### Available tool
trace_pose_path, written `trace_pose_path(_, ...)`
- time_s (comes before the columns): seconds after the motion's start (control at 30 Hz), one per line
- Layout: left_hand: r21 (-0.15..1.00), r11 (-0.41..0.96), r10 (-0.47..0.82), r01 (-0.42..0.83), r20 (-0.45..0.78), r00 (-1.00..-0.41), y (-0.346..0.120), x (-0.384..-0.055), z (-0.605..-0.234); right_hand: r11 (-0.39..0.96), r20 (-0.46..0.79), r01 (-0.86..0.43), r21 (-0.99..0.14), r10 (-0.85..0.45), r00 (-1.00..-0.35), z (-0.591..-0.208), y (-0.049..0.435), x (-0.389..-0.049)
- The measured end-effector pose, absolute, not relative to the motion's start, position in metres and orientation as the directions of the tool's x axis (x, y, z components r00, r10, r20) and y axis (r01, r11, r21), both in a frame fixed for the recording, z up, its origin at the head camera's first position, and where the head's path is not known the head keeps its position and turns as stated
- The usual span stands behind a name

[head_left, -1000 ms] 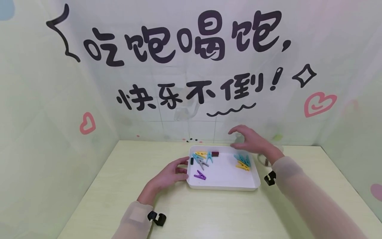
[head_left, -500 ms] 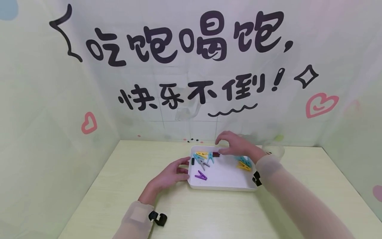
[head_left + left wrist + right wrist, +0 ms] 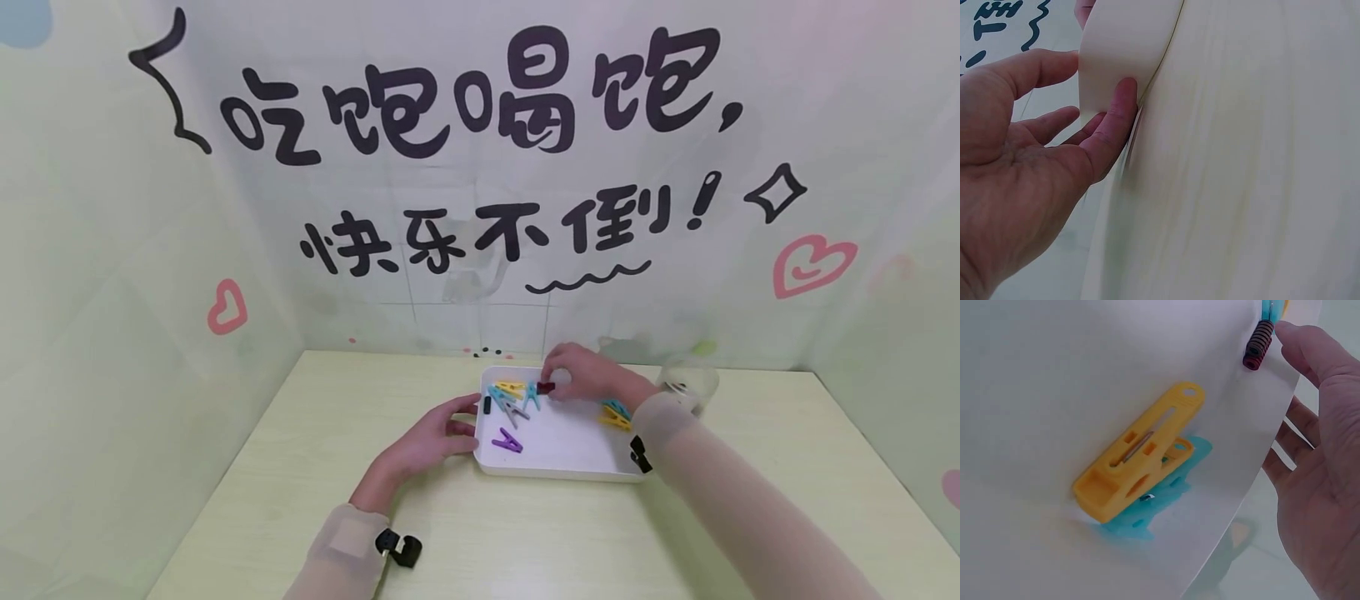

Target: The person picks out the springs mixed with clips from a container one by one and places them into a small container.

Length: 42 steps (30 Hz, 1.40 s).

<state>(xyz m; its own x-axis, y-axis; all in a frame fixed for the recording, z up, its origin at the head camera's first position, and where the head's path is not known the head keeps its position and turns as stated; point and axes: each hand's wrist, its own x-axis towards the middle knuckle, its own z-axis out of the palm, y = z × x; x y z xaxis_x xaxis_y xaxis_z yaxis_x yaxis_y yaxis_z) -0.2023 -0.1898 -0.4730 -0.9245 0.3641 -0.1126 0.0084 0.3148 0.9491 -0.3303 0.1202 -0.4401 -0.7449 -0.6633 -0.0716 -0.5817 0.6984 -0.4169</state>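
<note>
A white tray (image 3: 558,477) lies on the table with several plastic clothespins in it. My left hand (image 3: 427,437) touches the tray's left end with its fingertips, and in the left wrist view those fingers rest against the outer wall. My right hand (image 3: 588,372) is over the tray's back rim, thumb inside and the other fingers beyond the wall. Close to that thumb tip lie two dark red ribbed pieces (image 3: 1259,345) like coil springs, not visibly gripped. A yellow clothespin (image 3: 1138,453) rests on teal clothespins (image 3: 1175,478) at the tray's right. A purple clothespin (image 3: 507,441) lies front left.
Yellow, teal and grey clothespins (image 3: 513,411) cluster at the tray's back left, beside a small dark ribbed piece (image 3: 487,405). A clear round container (image 3: 690,382) stands right of the tray, partly behind the right forearm. A printed cloth wall (image 3: 465,325) closes off the back.
My right hand has moved left and down from above the tray's back right corner to the dark red pieces. The left hand stays at the tray's left end.
</note>
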Motion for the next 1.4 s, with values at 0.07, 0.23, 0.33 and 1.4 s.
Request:
trace_pose_path(0.07, 0.950, 0.314, 0.366, 0.008, -0.113, -0.924, -0.190, -0.203, -0.473, 0.696, -0.072, -0.591, -0.408, -0.670, -0.739, -0.441, 0.120, -0.330)
trace_pose_path(0.23, 0.950, 0.312, 0.369, 0.006, -0.115, -0.922, -0.190, -0.203, -0.472, 0.697, -0.075, -0.598, -0.397, -0.674, -0.735, -0.443, 0.121, -0.328)
trace_pose_path(0.33, 0.949, 0.316, 0.369, 0.008, -0.115, -0.922, -0.190, -0.202, -0.472, 0.697, -0.078, -0.593, -0.404, -0.672, -0.737, -0.444, 0.121, -0.328)
trace_pose_path(1.4, 0.948, 0.318, 0.364, 0.010, -0.112, -0.925, -0.189, -0.202, -0.473, 0.687, -0.047, -0.560, -0.462, -0.650, -0.759, -0.444, 0.125, -0.331)
